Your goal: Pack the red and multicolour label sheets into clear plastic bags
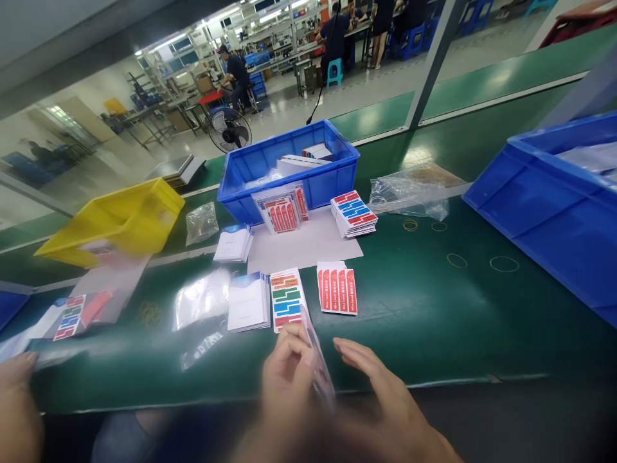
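Grey factory floor, green stripe, workbench rows w/ shelving, floor fan, bright overhead strip lights

At the counter's near edge, the left hand pinches a clear plastic sleeve upright, the right hand open just beside it. Beyond lie a multicoloured sticker stack, red stickers and white booklets.

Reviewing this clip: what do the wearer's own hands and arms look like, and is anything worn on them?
Both hands are bare: no gloves, rings or finger cots show on the left hand or the right hand. No watch or wristband is visible. The wrists and forearms run into a blurred, dark bottom edge, so sleeves cannot be made out. Fingernails look short and unpainted.
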Demonstrator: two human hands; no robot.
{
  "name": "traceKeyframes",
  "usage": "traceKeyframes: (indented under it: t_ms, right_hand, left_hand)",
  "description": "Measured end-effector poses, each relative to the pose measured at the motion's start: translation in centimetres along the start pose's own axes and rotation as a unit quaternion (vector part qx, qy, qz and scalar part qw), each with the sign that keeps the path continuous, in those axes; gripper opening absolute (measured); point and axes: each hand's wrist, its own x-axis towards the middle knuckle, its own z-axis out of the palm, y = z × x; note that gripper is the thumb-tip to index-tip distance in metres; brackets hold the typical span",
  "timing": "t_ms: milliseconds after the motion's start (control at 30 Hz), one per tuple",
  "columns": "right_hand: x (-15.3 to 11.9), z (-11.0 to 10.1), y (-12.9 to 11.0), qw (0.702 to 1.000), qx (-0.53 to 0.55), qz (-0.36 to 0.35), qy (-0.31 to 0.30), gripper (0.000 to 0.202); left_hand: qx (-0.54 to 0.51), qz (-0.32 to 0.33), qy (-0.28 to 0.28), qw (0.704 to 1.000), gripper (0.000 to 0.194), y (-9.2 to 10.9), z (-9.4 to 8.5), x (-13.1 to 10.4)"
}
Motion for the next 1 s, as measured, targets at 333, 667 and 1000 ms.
traceKeyframes:
  t_ms: [333, 667, 1000]
  right_hand:
    - [1.1, -1.2, 1.1, 0.996, 0.054, -0.012, 0.068, 0.024]
    - [1.9, -3.3, 1.6, 0.997, 0.050, -0.052, 0.041, 0.034]
    - [3.3, -2.9, 2.0, 0.994, 0.097, -0.033, -0.026, 0.027]
  left_hand:
    - [0.312, 0.156, -0.111, 0.931, 0.047, -0.4, -2.3, 1.5]
    - [0.302, 0.227, -0.293, 0.878, 0.009, 1.1, -1.2, 3.9]
    - [0.306, 0.183, -0.309, 0.882, 0.009, 1.1, -1.5, 3.5]
